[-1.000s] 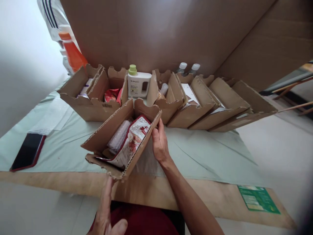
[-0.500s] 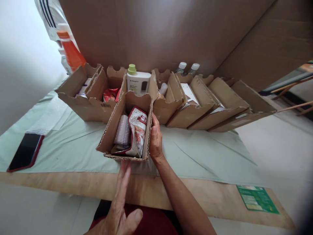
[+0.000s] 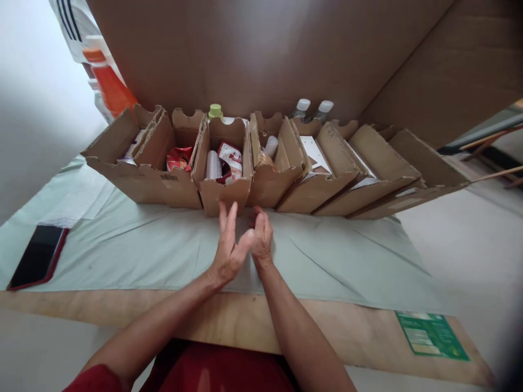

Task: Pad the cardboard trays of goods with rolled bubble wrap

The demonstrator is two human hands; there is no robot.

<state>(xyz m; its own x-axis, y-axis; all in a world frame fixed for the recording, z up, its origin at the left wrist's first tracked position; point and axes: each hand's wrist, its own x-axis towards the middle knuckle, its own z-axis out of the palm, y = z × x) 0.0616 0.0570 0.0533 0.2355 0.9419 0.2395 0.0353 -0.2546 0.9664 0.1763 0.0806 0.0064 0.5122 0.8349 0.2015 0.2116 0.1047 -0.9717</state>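
A narrow cardboard box (image 3: 224, 195) stands in the row of boxes on the cloth. Inside it are a bubble-wrapped cylinder (image 3: 213, 165) and a red-and-white food packet (image 3: 231, 159). My left hand (image 3: 229, 242) is at the lower front panel, its fingers stretched out and the fingertips against the cardboard. Near the box's lower right corner, my right hand (image 3: 262, 237) has loosely bent fingers and grips nothing that I can see. Behind the box, a white bottle with a green cap (image 3: 215, 111) is mostly hidden.
More cardboard boxes (image 3: 171, 188) with goods flank it on both sides. Two white-capped bottles (image 3: 302, 106) and an orange bottle (image 3: 110, 84) stand behind. A phone (image 3: 38, 256) and bubble wrap (image 3: 81, 190) lie left; a green card (image 3: 433, 335) lies right. A person's striped sleeve (image 3: 69, 22) shows upper left.
The box with the packet has moved away from me into the row, now hiding most of the white bottle. My left hand has moved forward to its front; my right hand has come off its side.
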